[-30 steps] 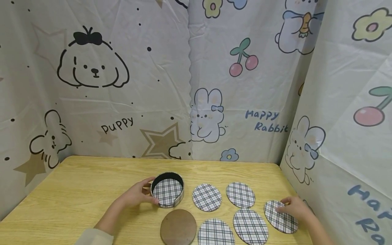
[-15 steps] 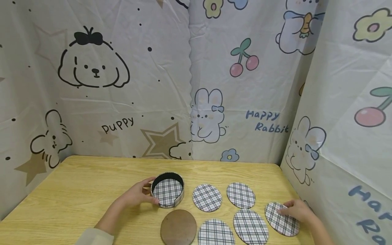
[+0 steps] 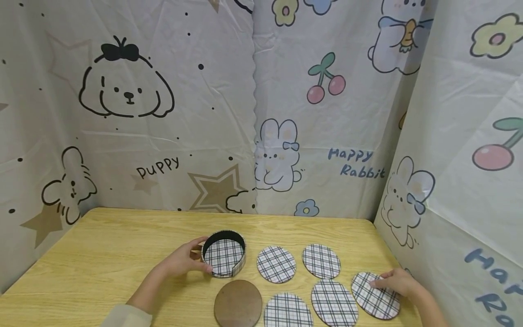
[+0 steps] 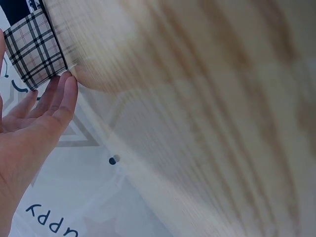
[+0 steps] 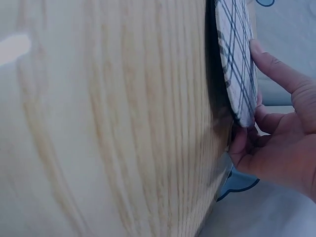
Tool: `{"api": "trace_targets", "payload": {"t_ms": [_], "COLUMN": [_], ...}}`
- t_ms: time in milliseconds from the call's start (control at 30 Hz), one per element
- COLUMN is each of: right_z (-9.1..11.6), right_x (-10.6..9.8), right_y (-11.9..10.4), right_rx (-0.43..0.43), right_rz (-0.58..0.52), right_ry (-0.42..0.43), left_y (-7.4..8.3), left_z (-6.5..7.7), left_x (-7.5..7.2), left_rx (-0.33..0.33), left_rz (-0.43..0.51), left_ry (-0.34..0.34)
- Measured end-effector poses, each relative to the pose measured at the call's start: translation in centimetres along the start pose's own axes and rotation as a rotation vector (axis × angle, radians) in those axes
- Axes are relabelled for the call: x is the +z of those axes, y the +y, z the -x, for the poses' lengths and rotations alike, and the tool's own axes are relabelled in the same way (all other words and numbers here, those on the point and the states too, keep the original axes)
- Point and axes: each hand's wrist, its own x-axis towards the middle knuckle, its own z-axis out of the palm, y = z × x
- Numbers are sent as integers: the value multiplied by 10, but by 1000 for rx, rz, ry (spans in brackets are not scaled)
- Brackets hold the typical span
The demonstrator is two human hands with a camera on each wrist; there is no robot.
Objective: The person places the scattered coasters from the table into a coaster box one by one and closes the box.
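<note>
My left hand [image 3: 188,260] holds the side of a round plaid coaster holder [image 3: 241,265] with a black inside; a plaid coaster lies in its bottom. In the left wrist view, the fingers [image 4: 61,98] curve at the plaid outer wall [image 4: 37,47]. On the right, my right hand [image 3: 397,282] pinches a plaid round coaster [image 3: 373,297] by its edge, thumb on top. The right wrist view has that coaster [image 5: 237,54] slightly tilted, a dark gap under its near edge, with fingers [image 5: 239,145] beneath it.
Between the hands, several plaid coasters [image 3: 276,264] lie flat on the wooden table [image 3: 135,240]. One brown-faced round coaster [image 3: 238,303] lies in front of the holder. Printed cloth [image 3: 220,113] hangs behind and to the right of the table.
The right hand's coaster has shifted slightly toward the near side and turned a little, its fingers re-gripping the edge. The left hand and holder have stayed put.
</note>
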Motion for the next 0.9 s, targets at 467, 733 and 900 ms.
{"api": "trace_targets", "payload": {"t_ms": [467,733,900], "right_z": [0,3,5], "right_x": [4,5,4], "right_y": [-6,-2,-2], "right_rx": [24,-54,-82], "right_rz": [-224,-256,-334], "right_ry": [17,13,19], "left_y": [-1,0,1], "left_z": [-1,-1,-1], "left_x": [0,1,1], "left_rx": [-10,-12,-15], "left_rz": [-12,-12,-5], "left_ry": [8,8,3]}}
